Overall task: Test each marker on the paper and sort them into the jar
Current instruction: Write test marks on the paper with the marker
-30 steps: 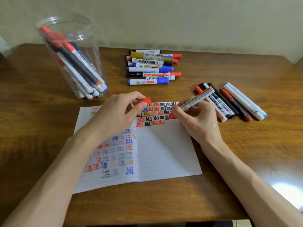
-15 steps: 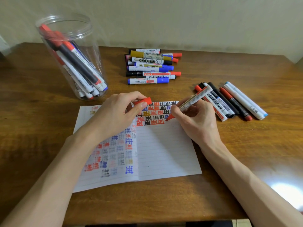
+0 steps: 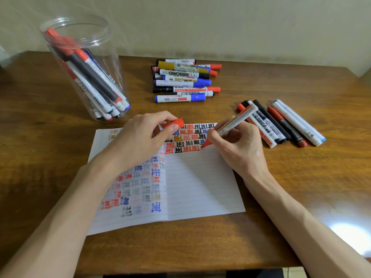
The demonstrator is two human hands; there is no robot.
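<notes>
The right grip [image 3: 239, 149] holds an uncapped red marker [image 3: 234, 122] like a pen, with the fingers curled around its barrel. The red tip meets the lined paper [image 3: 200, 187] at the end of the lowest row of bold characters. The left grip [image 3: 140, 141] rests on the upper left part of the paper and pinches the red cap [image 3: 174, 123] between thumb and forefinger. The paper lies open on the wooden surface [image 3: 281, 187]. Its left page is full of faded red, blue and black marks, and its right page has written rows only at the top. The clear jar [image 3: 115, 73] stands at the far left, apart from the paper, with several markers leaning inside it. A pile of markers [image 3: 182, 79] lies behind the paper, and a second row of markers [image 3: 281, 123] lies just beside the right grip.
</notes>
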